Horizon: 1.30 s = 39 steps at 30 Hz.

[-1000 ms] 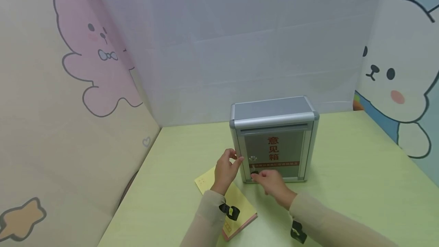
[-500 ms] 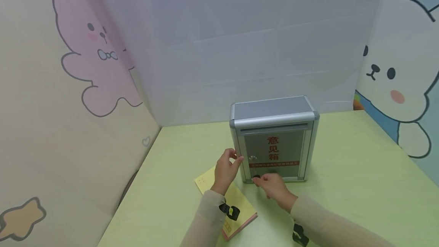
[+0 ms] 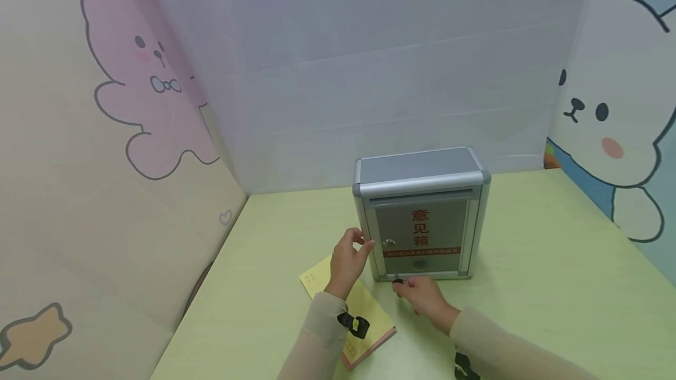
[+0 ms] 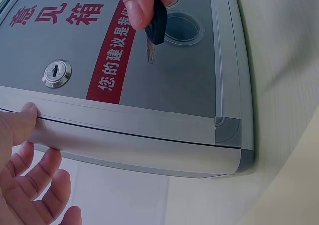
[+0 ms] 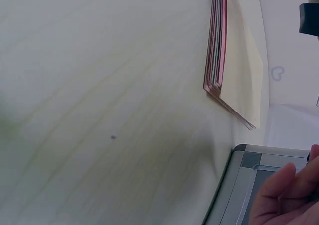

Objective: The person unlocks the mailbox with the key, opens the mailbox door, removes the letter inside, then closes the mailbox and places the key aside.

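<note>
A grey metal suggestion box (image 3: 422, 221) with red lettering stands upright on the table. My left hand (image 3: 348, 263) grips its left side edge; in the left wrist view the thumb lies on the front frame and the curled fingers are at the side. My right hand (image 3: 425, 298) pinches a black-headed key (image 4: 157, 21) in front of the box's lower part. The key's metal blade points out of the fingers, apart from the lock (image 4: 57, 73), whose slot shows bare. In the right wrist view only part of the right hand (image 5: 286, 197) appears, beside the box's corner.
A stack of yellow envelopes (image 3: 369, 304) lies on the table (image 3: 554, 286) in front of the box, partly under the left forearm. A round dark recess (image 4: 184, 30) is low on the box's door. A pale curtain (image 3: 369, 75) hangs behind.
My right hand has drawn the key away from the box front, moving down and slightly right, toward the box's bottom edge in the head view. The left hand and envelopes stay put.
</note>
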Motion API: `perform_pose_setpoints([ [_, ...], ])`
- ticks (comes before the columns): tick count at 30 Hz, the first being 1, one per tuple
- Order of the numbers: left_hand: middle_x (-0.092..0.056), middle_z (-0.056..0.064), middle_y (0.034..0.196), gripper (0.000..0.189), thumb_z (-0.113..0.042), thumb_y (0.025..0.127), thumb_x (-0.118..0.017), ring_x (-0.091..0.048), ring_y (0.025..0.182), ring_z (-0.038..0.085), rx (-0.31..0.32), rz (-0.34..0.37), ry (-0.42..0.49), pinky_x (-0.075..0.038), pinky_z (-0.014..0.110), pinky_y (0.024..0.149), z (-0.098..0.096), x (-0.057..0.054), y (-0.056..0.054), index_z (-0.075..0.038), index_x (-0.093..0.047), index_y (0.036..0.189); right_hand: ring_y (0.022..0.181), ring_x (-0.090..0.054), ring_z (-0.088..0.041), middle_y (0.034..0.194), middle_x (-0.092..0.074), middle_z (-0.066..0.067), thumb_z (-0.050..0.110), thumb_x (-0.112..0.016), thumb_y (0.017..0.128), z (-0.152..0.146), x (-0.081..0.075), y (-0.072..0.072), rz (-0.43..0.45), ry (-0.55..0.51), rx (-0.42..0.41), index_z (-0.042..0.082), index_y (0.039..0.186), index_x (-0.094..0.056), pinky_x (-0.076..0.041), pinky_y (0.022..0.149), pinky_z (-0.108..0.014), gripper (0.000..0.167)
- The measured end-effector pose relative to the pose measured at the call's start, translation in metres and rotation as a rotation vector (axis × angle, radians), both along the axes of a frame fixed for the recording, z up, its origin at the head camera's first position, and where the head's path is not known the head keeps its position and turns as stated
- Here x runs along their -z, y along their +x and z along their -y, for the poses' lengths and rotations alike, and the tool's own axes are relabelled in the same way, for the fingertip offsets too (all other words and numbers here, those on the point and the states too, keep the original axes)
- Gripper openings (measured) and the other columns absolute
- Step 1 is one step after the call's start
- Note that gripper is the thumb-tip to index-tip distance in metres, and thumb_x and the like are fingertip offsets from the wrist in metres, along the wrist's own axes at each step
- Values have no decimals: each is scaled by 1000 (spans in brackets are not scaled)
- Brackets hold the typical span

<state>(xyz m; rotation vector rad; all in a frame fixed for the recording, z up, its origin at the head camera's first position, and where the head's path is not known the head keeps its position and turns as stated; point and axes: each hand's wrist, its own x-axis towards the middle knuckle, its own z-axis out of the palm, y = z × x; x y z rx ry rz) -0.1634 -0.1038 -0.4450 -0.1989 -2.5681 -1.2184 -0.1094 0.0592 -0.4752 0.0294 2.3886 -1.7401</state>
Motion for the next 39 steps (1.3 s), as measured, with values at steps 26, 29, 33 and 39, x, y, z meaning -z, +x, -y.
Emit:
perform_pose_setpoints([
  [26,-64,9,95,26,-25,91,-67,-40,54,7,5,3,4,-34,24,48,-1,1,-2,-5,-56,103,41,-33,-9,49,-37,4,15,-64,90,6,14,9,39,109,3,3,62,-56,-32,45,-25,31],
  [29,-64,9,94,26,-24,90,-67,-40,54,7,4,4,7,-33,24,48,-1,0,-2,-5,-56,103,41,-32,-9,48,-37,4,15,-64,90,7,15,11,28,118,-3,5,60,-52,-30,45,-25,34],
  [33,-64,10,94,26,-24,90,-68,-39,54,7,0,11,13,-33,24,49,-1,-1,-2,-4,-56,102,41,-32,-9,48,-38,4,14,-64,89,6,16,12,26,131,-10,8,57,-48,-32,46,-25,36],
  [39,-64,10,94,26,-23,90,-68,-40,55,8,0,23,17,-34,24,50,0,-1,0,-4,-56,102,41,-33,-9,47,-38,3,14,-64,89,3,19,12,42,143,-27,7,56,-49,-35,47,-26,37],
])
